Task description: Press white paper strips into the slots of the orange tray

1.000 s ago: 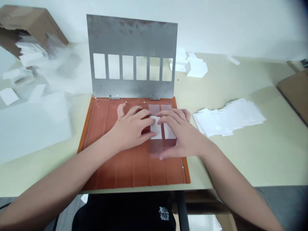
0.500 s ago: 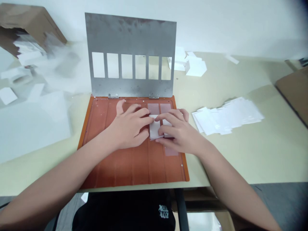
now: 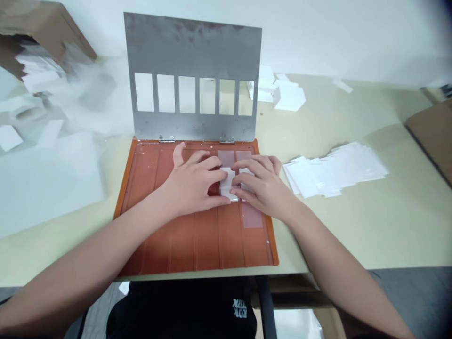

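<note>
A small white card (image 3: pixel 226 193) lies on the orange-red tray (image 3: pixel 176 235), over a clear plastic film. My left hand (image 3: pixel 197 181) is at its left side, thumb at the near edge, a fingertip on its upper part and other fingers spread. From the right, my right hand (image 3: pixel 259 183) holds the same card with curled fingertips. A second white card (image 3: pixel 246 173) is partly hidden beneath the right hand. Clear films (image 3: pixel 252 215) show around the cards. Behind the hands a grey metal plate (image 3: pixel 190 52) with several rectangular openings stands raised on hinges.
Right of the tray lies a fanned pile of white cards (image 3: pixel 335 169). White card stacks (image 3: pixel 287 94) sit behind the plate. At the left are a cardboard box (image 3: pixel 45 23), plastic bags (image 3: pixel 92 103) and a pale sheet (image 3: pixel 49 179). Another cardboard box (image 3: pixel 432 132) stands far right.
My left thumb has stretched right to the card's near edge. The right fingertips have shifted slightly upward on the card. The view has moved a little.
</note>
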The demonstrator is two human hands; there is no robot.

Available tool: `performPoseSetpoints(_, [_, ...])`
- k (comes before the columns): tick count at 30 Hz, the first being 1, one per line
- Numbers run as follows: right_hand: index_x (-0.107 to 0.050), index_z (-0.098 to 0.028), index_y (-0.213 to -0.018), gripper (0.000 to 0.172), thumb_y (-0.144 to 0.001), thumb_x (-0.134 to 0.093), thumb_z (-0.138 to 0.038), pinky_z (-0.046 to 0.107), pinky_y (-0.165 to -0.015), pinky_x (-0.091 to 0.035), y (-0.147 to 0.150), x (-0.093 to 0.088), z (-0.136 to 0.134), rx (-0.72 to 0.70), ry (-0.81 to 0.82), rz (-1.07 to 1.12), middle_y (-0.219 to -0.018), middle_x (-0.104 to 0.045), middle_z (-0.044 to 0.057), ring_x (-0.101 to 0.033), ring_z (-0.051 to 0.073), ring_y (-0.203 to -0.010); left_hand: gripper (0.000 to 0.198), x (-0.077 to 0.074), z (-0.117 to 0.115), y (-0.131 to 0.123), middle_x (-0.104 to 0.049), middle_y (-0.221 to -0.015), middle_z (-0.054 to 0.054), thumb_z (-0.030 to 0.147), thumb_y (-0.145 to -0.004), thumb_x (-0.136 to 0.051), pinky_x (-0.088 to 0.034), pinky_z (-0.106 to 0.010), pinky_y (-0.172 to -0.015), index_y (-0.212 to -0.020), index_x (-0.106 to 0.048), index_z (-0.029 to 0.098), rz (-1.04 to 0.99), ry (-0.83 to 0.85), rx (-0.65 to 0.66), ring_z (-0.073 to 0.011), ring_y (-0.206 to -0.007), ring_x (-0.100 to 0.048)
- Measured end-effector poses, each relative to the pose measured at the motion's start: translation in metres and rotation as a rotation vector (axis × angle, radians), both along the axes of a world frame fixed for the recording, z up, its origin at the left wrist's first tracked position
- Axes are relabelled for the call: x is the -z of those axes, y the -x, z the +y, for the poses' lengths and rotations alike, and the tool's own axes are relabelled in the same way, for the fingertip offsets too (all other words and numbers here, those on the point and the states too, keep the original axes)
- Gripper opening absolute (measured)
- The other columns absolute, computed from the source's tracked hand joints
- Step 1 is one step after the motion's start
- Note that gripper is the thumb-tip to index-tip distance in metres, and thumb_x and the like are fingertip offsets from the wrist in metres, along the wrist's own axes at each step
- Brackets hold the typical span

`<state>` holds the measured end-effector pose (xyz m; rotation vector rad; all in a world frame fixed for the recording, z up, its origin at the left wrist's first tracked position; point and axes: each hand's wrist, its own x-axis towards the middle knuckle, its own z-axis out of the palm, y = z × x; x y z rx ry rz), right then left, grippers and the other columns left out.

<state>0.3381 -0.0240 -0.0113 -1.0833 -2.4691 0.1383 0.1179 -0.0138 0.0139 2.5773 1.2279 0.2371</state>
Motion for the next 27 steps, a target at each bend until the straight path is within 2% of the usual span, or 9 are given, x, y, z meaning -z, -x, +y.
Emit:
performPoseSetpoints(5, [-0.065,-0.023,-0.095,0.030,-0.098,-0.049,-0.049,0.043,-0.097,-0.026,0.000,-0.002,-0.001,-0.008,0.046,0.060,-0.116,-0.069,0.004,-0.052,0.023,-0.112,0.031,0.004,0.000,0.001,-0.067,-0.117,-0.004,0.053,-0.083,-0.069,-0.010,-0.065,-0.114,-0.098,-0.071,0.027,-0.027,-0.012,-0.007,-0.0323,-0.125,-0.049])
performPoseSetpoints(10, [-0.066,-0.026,-0.086,0.021,-0.099,-0.051,-0.032,0.043,-0.100,-0.019,0.003,0.001,0.000,0.093,0.014,0.030,-0.109,-0.072,-0.001,-0.055,0.020,-0.110,0.029,0.003,0.000,0.002,-0.066,-0.118,-0.003,0.050,-0.084,-0.068,-0.007,-0.065,-0.115,-0.101,-0.070,0.026,-0.028,-0.017,-0.001,-0.0304,-0.123,-0.050])
performPoseSetpoints(15, [-0.068,-0.026,-0.083,0.018,-0.096,-0.057,-0.032,0.047,-0.102,-0.012,0.007,0.006,0.001,0.167,-0.039,0.008,-0.109,-0.073,-0.002,-0.054,0.023,-0.111,0.026,0.001,-0.001,0.001,-0.066,-0.120,-0.001,0.048,-0.086,-0.067,-0.005,-0.063,-0.117,-0.103,-0.070,0.028,-0.016,-0.012,-0.006,-0.0283,-0.123,-0.050])
performPoseSetpoints(19, [-0.068,-0.026,-0.080,0.020,-0.096,-0.058,-0.033,0.046,-0.102,-0.012,0.008,0.008,0.001,0.186,-0.050,0.009,-0.106,-0.074,-0.003,-0.055,0.022,-0.109,0.030,0.002,0.000,0.001,-0.066,-0.120,-0.002,0.049,-0.081,-0.071,-0.005,-0.063,-0.117,-0.102,-0.071,0.027,-0.024,-0.002,-0.013,-0.0299,-0.124,-0.050])
performPoseSetpoints(27, [-0.068,-0.026,-0.078,0.023,-0.096,-0.057,-0.035,0.047,-0.101,-0.013,0.009,0.008,0.000,0.229,-0.028,0.012,-0.105,-0.075,-0.003,-0.056,0.022,-0.107,0.028,0.000,0.000,0.002,-0.065,-0.121,-0.003,0.047,-0.084,-0.069,0.001,-0.064,-0.115,-0.104,-0.070,0.026,-0.021,0.023,-0.004,-0.0292,-0.125,-0.048])
